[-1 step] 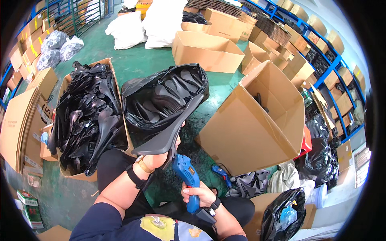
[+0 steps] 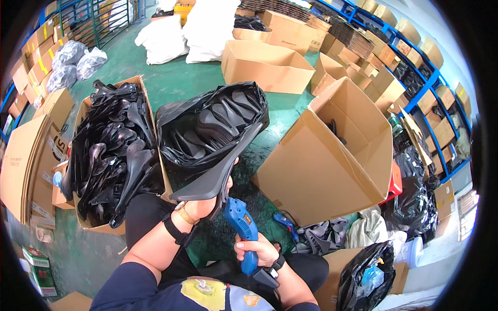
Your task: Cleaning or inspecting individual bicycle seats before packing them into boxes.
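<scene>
slanting up toward the right, a black saddle (image 2: 207,186) is in the grip of the left hand (image 2: 203,207), palm mostly hidden behind it, arm stretched forward. the right hand (image 2: 263,252), lower, wraps its grip round a blue power tool (image 2: 241,218), nose raised just beside the saddle's lower edge. farther out gapes a black bag (image 2: 172,113) of stacked saddles (image 2: 215,124).
</scene>
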Tool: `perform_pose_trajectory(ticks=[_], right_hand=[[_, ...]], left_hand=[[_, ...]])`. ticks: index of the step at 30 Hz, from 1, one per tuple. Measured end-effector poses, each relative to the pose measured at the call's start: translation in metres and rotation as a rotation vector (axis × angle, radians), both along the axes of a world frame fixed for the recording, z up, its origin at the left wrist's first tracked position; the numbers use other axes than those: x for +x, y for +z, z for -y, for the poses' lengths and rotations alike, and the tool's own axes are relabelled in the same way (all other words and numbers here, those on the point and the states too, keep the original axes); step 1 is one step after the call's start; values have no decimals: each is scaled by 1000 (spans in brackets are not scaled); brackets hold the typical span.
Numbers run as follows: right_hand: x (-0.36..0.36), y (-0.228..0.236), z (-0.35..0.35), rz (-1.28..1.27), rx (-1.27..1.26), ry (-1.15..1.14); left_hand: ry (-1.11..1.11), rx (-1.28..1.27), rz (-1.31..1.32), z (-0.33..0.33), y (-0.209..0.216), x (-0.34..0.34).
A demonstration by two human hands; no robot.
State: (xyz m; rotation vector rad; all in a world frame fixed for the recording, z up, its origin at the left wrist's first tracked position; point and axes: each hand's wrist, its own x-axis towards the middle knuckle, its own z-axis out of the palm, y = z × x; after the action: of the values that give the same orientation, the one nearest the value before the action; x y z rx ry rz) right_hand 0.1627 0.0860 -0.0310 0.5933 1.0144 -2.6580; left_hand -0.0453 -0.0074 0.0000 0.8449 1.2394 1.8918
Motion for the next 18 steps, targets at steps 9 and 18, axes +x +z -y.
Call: perform_pose_trajectory(ticks=[9, 18], right_hand=[[-7, 2, -6, 25, 27, -117], [-15, 4, -14, -46, 25, -176]], left_hand=[[-16, 1, -26, 9, -36, 9], [-301, -14, 229, 25, -38, 13]])
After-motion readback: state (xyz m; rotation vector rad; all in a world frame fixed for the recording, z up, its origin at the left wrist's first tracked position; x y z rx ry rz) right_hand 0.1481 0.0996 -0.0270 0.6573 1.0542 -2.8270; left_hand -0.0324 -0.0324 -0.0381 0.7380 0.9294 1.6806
